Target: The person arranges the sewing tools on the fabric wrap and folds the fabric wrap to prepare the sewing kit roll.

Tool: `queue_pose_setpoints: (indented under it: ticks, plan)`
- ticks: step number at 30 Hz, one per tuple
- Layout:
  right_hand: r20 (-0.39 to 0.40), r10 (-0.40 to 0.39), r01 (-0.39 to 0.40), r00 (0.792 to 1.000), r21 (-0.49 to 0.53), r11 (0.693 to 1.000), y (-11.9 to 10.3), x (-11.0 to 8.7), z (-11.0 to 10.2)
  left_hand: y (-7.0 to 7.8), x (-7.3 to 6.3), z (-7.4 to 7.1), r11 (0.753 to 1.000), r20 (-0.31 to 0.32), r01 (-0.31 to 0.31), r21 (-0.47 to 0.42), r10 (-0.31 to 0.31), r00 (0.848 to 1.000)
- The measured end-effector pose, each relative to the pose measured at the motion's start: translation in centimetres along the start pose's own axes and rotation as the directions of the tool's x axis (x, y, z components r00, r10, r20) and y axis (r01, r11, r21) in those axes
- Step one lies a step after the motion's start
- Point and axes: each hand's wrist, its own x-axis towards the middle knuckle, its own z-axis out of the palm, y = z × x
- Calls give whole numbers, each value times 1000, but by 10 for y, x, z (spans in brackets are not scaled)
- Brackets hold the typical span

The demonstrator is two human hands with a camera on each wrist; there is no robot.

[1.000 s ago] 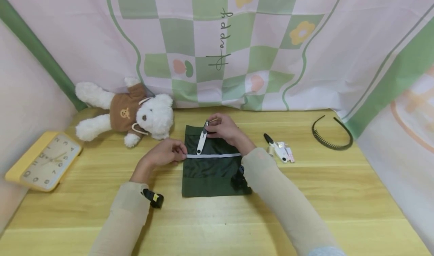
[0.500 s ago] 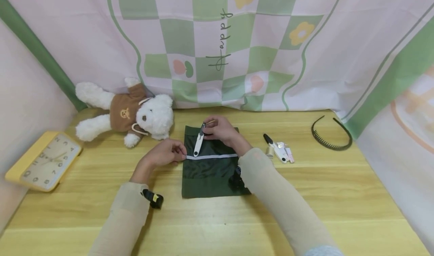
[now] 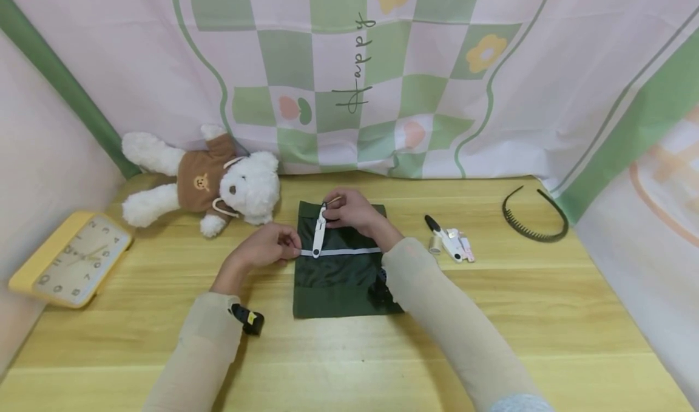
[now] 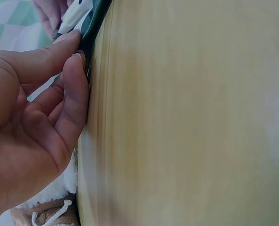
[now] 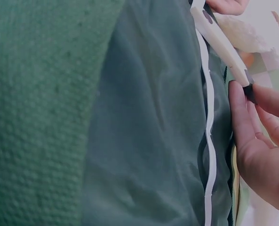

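A dark green cloth (image 3: 338,300) lies flat on the table, with a narrow white strip (image 3: 355,251) running across it. My left hand (image 3: 267,245) pinches the cloth's left edge at that strip between thumb and forefinger, seen close in the left wrist view. In my right hand (image 3: 352,210) is a slim white tool (image 3: 318,236) with a slot and a dark round spot at its lower end; thumb and fingertips pinch its dark upper end (image 5: 249,92). That lower end overlaps the strip near its left end. The tool's exact kind is unclear.
A thread spool (image 3: 434,245) and a white tool with a black end (image 3: 450,242) lie right of the cloth, beside a small pink item (image 3: 468,249). Farther right is a black headband (image 3: 548,233). A plush bear (image 3: 202,181) and yellow clock (image 3: 71,257) occupy the left.
My right hand has shifted slightly left and toward me, bringing the white tool's lower end from above the strip onto it. The left hand stays at the cloth's edge.
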Motion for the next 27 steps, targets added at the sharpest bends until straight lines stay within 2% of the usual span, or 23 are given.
queue_pose_setpoints:
  ticks: [9,14,22,27]
  plan:
    - [23,8,-8,1000,-17,1000,-2,1,3,0,0,-2,1000,6,-19,8,19,1000]
    - [-14,-5,5,1000,-7,1000,-2,2,4,0,1,-2,1000,12,-25,10,25,1000]
    - [-91,-2,9,996,75,997,-2,4,6,0,1,-1,1000,14,-18,2,18,1000]
    - [-69,-9,13,998,66,998,-1,3,9,0,1,0,1000,14,-20,2,20,1000]
